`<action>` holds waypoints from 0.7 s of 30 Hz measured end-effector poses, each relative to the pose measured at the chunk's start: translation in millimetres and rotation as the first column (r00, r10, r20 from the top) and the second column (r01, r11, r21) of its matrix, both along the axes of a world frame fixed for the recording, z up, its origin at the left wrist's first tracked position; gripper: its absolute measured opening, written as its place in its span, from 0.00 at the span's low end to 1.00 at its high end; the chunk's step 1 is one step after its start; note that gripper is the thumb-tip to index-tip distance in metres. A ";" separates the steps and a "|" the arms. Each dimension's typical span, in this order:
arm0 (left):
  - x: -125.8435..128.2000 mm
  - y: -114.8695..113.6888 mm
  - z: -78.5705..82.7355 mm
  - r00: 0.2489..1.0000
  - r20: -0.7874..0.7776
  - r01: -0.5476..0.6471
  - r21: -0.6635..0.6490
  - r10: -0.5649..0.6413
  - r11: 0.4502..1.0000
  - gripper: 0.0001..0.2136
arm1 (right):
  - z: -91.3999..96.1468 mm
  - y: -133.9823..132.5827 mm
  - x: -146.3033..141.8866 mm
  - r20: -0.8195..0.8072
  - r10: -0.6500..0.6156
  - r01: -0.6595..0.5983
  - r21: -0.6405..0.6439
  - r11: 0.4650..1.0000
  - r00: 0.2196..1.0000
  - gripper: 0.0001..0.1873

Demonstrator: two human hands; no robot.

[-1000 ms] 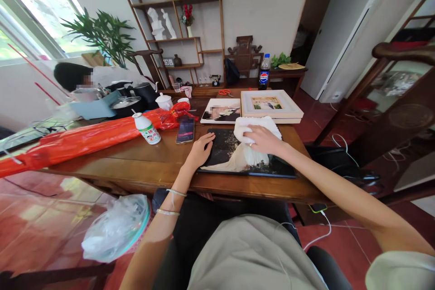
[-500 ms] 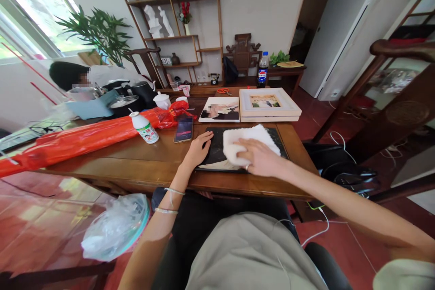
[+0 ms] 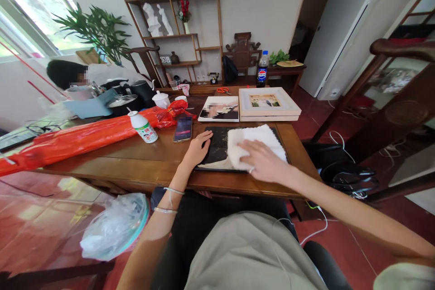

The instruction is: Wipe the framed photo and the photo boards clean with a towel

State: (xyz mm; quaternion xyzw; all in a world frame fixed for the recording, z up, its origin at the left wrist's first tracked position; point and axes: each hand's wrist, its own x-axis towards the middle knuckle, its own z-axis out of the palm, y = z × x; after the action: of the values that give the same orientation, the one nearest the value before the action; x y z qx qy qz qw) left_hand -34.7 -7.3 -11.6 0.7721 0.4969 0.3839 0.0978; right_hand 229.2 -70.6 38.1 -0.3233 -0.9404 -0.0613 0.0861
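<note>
A dark flat panel (image 3: 217, 147) with a pale shape along its near edge lies on the wooden table in front of me. Over its right part is a fluffy white cloth (image 3: 267, 138). My right hand (image 3: 267, 161) presses on this cloth from the near side, its fingers curled into it. At the panel's left edge rests my left hand (image 3: 199, 148), its fingers stretched out and nothing held in it. Left of that hand lies a phone (image 3: 183, 129) with its screen lit.
Behind the panel lie a photo print (image 3: 219, 109) and a pale framed picture (image 3: 268, 105). Orange-handled pliers (image 3: 224, 91) and a cola bottle (image 3: 263, 70) are farther back. A white bottle (image 3: 143, 128) stands beside a long red plastic-wrapped bundle (image 3: 84, 138). Another person (image 3: 108, 74) is at the far left.
My right hand and the white cloth have slid slightly to the right across the panel, baring more of its dark middle. The left hand stays in place.
</note>
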 end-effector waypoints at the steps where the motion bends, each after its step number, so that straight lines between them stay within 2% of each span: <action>1: -0.3 -0.1 0.3 1.000 -0.004 -0.001 -0.001 0.001 1.000 0.16 | -1.8 -14.4 -7.9 -0.007 0.052 -0.052 -0.019 0.998 0.999 0.20; 4: -0.9 -0.6 1.4 1.000 -0.011 0.002 -0.001 -0.002 1.000 0.16 | -5.0 -42.3 -23.8 -0.025 0.142 -0.143 -0.059 0.988 0.990 0.18; 7: -0.9 -1.0 2.1 1.000 -0.009 0.005 0.001 -0.005 1.000 0.16 | -4.7 -38.9 -19.4 -0.069 0.134 -0.139 -0.076 0.987 0.989 0.19; 9: -0.8 -1.1 2.2 1.000 -0.006 -0.002 0.001 0.002 1.000 0.16 | -3.6 -24.0 -5.5 -0.101 0.064 -0.070 -0.059 0.996 0.993 0.20; 11: -0.7 -1.2 2.0 1.000 -0.001 -0.005 0.003 0.005 1.000 0.16 | -2.3 -7.3 13.2 -0.112 -0.058 0.056 -0.019 0.998 0.992 0.21; 14: -0.7 -0.9 1.3 1.000 0.003 -0.004 0.006 0.004 1.000 0.16 | 0.0 8.0 39.8 -0.080 -0.249 0.253 0.046 0.966 0.965 0.20; 18: -0.9 0.8 -0.3 1.000 0.004 -0.003 0.013 0.003 1.000 0.16 | 2.2 -2.0 50.0 -0.046 -0.430 0.433 0.104 0.895 0.901 0.21; 21: -1.0 2.1 -1.6 1.000 -0.005 -0.004 0.015 0.004 1.000 0.16 | -0.6 -25.8 30.1 -0.039 -0.480 0.481 0.113 0.870 0.877 0.19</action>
State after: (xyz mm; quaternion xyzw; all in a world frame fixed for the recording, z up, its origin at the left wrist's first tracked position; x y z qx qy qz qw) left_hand -35.7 -5.2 -13.2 0.7728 0.4957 0.3861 0.0899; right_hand 259.2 -96.4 37.5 -0.5412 -0.8249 -0.1351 0.0919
